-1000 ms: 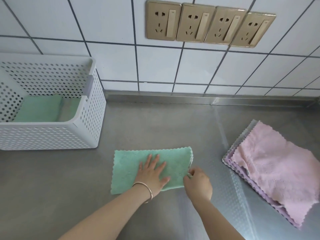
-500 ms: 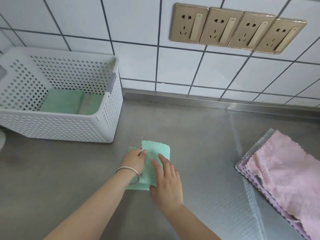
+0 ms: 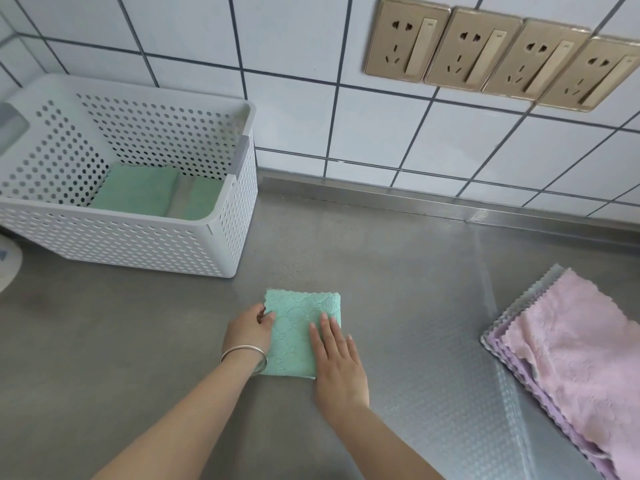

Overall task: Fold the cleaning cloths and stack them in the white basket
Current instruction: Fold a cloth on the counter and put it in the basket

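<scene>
green cloth (image 3: 302,332) folded square, lying near-centre on worktop (image 3: 398,271) | left hand (image 3: 250,330) pinching its left edge | right hand (image 3: 337,358) pressing flat, fingers straight | white basket (image 3: 221,233) far-left holding folded green ones | pink stack (image 3: 575,355) right, waiting unfolded

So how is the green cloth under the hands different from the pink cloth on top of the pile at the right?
The green cloth is folded into a small neat square; the pink cloth lies spread out and rumpled. The green cloth lies alone on the steel counter, held by the left hand and right hand; the pink cloth tops a pile and is untouched. The green shows a woven diamond pattern; the pink looks fluffy. Both have zigzag edges.
</scene>
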